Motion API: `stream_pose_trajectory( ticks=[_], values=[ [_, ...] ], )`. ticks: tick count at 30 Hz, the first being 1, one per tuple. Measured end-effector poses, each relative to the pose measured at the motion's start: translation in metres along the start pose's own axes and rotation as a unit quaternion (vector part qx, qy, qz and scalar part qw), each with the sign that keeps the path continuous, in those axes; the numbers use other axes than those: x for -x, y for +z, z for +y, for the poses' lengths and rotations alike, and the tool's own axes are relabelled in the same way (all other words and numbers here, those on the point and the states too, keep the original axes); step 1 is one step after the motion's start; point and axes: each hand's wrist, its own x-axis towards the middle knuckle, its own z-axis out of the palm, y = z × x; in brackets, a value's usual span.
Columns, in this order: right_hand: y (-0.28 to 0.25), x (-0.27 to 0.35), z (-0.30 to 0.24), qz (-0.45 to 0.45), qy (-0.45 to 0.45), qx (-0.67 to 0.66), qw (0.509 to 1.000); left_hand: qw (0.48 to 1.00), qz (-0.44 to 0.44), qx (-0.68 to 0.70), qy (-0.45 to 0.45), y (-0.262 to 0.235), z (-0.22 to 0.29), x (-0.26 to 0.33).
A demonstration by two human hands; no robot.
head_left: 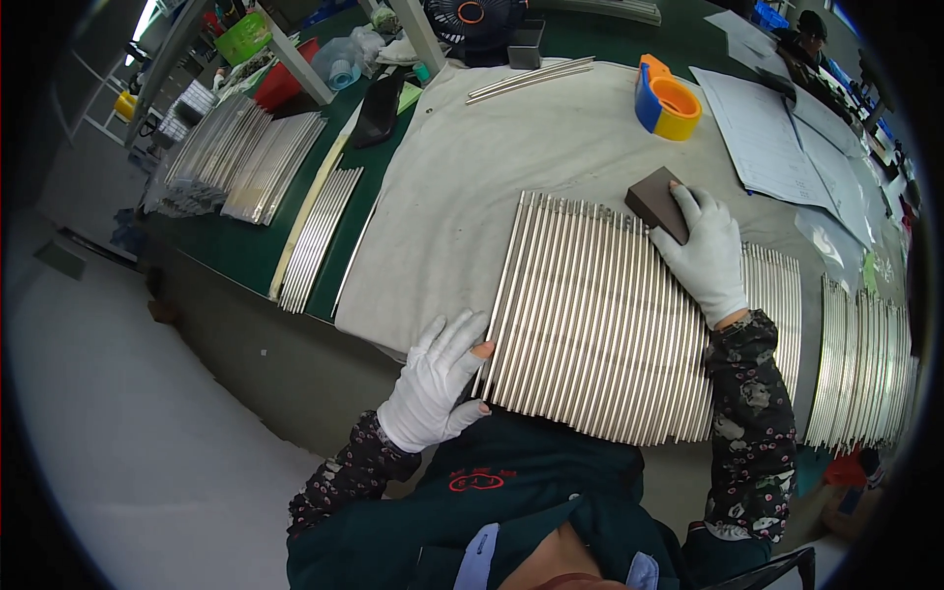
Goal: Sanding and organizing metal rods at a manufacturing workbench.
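Many thin silvery metal rods [600, 324] lie side by side in a flat row on the cloth-covered table before me. My right hand [706, 251], in a white glove, grips a brown rectangular block [657, 204] at the far right corner of the row. The block touches or hovers just over the rod ends; which one, I cannot tell. At the near left edge of the row rests my left hand [438, 379], also gloved, fingers stretched out, with bare thumb and fingertip against the outermost rods. My right forearm hides part of the row's right side.
More rods [772, 285] lie to the right, with another bundle [860, 364] beyond. A tape dispenser [671, 103], papers [777, 138] and a few loose rods [531, 81] are farther back. On the left are a phone [378, 110], rods [323, 236] and wrapped bundles [265, 162]. A fan [474, 25] stands behind.
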Motion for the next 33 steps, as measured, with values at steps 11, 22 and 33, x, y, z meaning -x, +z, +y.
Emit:
stream_pose_trajectory(
  ticks=[11,22,33],
  values=[
    [-0.001,0.0,-0.001,0.0,0.005,0.006,1.0,0.994,0.104,0.001,-0.039,-0.012,-0.005,-0.053],
    [-0.003,0.001,-0.001,0.007,0.01,0.004,1.0,0.972,0.116,-0.018,-0.205,0.005,-0.005,-0.103],
    [0.003,-0.002,-0.004,0.023,-0.002,0.002,1.0,0.96,0.096,-0.01,-0.263,0.005,-0.011,-0.105]
  ],
)
